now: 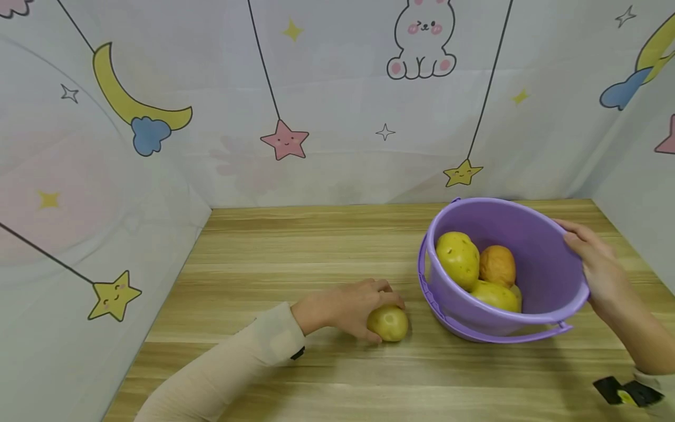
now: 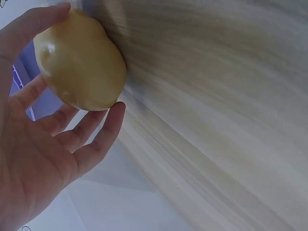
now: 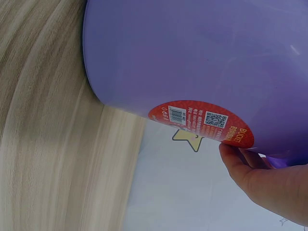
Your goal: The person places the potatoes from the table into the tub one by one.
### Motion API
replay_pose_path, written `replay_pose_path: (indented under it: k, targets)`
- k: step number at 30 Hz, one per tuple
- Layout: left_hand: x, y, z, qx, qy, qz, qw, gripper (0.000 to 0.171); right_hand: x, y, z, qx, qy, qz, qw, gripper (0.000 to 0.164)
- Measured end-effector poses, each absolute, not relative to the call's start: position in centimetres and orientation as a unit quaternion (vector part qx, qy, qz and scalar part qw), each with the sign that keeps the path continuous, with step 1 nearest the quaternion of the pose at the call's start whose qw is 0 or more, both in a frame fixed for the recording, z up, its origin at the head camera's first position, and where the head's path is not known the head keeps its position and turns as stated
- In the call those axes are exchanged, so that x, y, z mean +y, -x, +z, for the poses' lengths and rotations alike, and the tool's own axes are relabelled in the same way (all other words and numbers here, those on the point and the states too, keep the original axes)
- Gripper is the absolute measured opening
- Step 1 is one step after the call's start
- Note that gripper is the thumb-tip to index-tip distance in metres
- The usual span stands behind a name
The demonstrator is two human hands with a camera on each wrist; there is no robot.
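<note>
On the wooden table, my left hand (image 1: 355,308) curls its thumb and fingers round a pale yellow potato (image 1: 389,323). In the left wrist view, the thumb lies along one side of the potato and the fingertips touch the other. A purple bucket (image 1: 548,258) stands just right of it, tilted to the left. My right hand (image 1: 601,264) grips the right side of the bucket's rim. Inside the bucket lie yellow potatoes (image 1: 456,261) and an orange-brown rounded piece (image 1: 497,266), with another piece partly hidden behind the lower potato.
The bucket's purple handle (image 1: 495,339) hangs down around its front and left side. A red label (image 3: 202,122) is stuck on the bucket's outer wall. White printed cloth (image 1: 337,99) walls the table (image 1: 295,246) at the back and both sides.
</note>
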State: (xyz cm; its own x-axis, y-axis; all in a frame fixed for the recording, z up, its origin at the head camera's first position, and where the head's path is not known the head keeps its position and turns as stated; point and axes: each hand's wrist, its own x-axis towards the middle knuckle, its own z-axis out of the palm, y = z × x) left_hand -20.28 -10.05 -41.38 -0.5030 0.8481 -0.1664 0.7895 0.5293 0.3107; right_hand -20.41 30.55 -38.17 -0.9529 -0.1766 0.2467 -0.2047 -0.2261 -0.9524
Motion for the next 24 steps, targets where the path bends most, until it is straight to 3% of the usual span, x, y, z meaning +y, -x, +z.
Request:
replay_pose_path:
  k: [24]
  targets:
    - [-10.74,20.42,-40.65,0.874,-0.452,0.111,0.14,0.071,30.3,20.26,-37.85,-0.63,-0.142,0.764,0.018,0.039]
